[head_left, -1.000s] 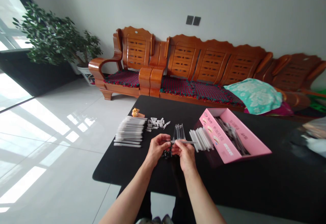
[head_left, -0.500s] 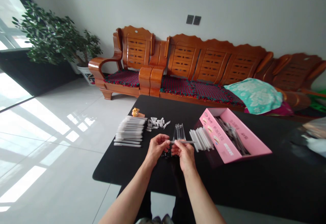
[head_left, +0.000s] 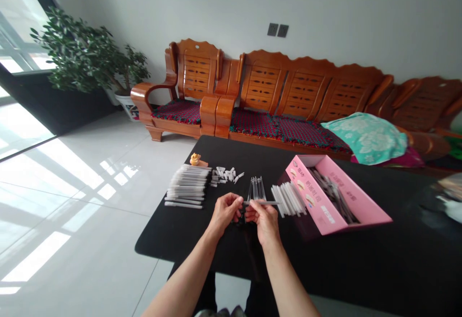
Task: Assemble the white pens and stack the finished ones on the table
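Pen (head_left: pixel 270 203) is pinched between left hand (head_left: pixel 225 211) and right hand (head_left: pixel 266 220) above the table (head_left: pixel 169 240); a row of pens (head_left: pixel 186 189) is seemingly finished, while refills (head_left: pixel 257 189), tubes (head_left: pixel 288 199) and small white pieces (head_left: pixel 227 175) are left loose.

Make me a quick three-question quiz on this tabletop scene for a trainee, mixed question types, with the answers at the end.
1. Multiple choice: what colour is the open box on the table?
a) green
b) pink
c) yellow

2. True or false: the right hand holds a slim stick.

3. Open question: what lies on the table between the row of thin rods and the open box?

Key:
1. b
2. True
3. A group of white tubes
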`<state>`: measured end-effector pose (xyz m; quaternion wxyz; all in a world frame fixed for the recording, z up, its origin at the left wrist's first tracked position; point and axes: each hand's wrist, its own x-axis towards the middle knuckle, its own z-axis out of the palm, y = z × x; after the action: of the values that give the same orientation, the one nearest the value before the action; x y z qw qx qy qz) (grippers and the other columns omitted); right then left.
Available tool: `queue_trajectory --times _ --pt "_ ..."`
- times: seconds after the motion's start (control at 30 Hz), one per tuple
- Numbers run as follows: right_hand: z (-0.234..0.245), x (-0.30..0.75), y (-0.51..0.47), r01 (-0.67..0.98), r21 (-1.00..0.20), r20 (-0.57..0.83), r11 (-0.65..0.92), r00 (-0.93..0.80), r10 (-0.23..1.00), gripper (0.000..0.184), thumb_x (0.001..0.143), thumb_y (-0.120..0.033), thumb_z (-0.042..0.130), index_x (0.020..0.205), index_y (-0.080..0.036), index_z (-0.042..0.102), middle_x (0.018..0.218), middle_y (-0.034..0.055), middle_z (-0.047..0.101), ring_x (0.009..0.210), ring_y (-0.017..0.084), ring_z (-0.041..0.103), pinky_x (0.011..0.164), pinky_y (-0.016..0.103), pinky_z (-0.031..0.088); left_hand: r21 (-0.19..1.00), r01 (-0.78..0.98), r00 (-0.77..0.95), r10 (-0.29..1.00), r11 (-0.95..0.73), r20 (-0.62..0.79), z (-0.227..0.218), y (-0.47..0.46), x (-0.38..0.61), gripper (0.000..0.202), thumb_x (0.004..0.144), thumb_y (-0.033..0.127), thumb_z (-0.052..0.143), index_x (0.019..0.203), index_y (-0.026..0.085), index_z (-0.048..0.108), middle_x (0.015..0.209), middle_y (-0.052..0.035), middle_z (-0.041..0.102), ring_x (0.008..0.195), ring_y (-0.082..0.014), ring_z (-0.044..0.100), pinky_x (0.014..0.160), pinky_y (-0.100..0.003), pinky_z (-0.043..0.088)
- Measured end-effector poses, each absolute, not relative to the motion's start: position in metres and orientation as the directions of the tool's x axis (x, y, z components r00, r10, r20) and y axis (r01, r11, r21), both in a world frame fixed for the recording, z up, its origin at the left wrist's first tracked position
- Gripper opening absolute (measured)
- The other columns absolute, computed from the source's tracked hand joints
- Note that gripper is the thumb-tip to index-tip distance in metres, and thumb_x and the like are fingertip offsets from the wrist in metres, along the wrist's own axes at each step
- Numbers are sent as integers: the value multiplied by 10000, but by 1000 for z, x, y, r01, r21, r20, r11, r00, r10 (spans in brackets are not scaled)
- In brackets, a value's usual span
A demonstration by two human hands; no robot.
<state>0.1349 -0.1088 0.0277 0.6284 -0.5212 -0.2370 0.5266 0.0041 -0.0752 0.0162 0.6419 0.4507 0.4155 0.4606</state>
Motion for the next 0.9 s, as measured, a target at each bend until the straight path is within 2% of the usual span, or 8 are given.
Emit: queue_trajectory --times 0.1,0.17,0.37,0.47,0.57,0.77,0.9 --pt "27 134 -109 -407 -909 -241 -92 331 912 294 649 -361 820 749 -135 660 575 33 696 436 141 630 393 206 502 973 -153 233 963 175 -137 13 -76 6 471 763 586 643 671 126 594 527 0 563 353 -66 457 313 -162 310" --pt "26 134 -109 -404 -910 -238 -90 333 912 300 649 -359 823 762 -133 661 575 31 695 438 139 629 399 208 509 976 -154 242 964 155 -115 12 -76 6 450 758 560 664 657 130 581 490 20 530 346 -58 436 312 -155 294" --pt "26 136 -107 -411 -906 -255 -103 335 907 329 630 -365 835 766 -125 655 570 39 694 436 147 633 384 207 507 967 -204 246 964 150 -97 12 -75 5 411 735 518 710 739 122 603 579 -1 594 412 -80 518 373 -178 416" --pt "27 136 -108 -408 -907 -256 -105 336 906 334 630 -368 835 766 -123 653 576 46 699 444 147 638 383 202 507 968 -170 236 961 185 -143 10 -75 4 459 791 567 628 724 114 606 565 -9 585 385 -75 498 333 -166 370" --pt "26 135 -108 -404 -908 -263 -111 344 901 349 623 -375 839 772 -121 652 581 49 702 449 146 641 388 201 512 972 -163 252 960 170 -126 9 -74 4 447 780 551 648 692 116 591 524 6 559 365 -64 468 318 -153 330" --pt "27 135 -107 -402 -909 -260 -108 345 902 371 617 -400 839 773 -121 650 570 41 693 445 149 641 381 203 506 962 -218 247 963 164 -109 12 -74 4 394 716 488 731 761 119 602 583 7 597 437 -83 533 399 -180 436" --pt "26 135 -108 -401 -909 -264 -115 340 902 379 593 -398 853 753 -119 652 570 40 689 440 142 634 389 204 510 964 -190 264 956 184 -131 10 -75 5 424 746 529 686 711 121 577 579 -9 601 417 -89 524 370 -183 408"
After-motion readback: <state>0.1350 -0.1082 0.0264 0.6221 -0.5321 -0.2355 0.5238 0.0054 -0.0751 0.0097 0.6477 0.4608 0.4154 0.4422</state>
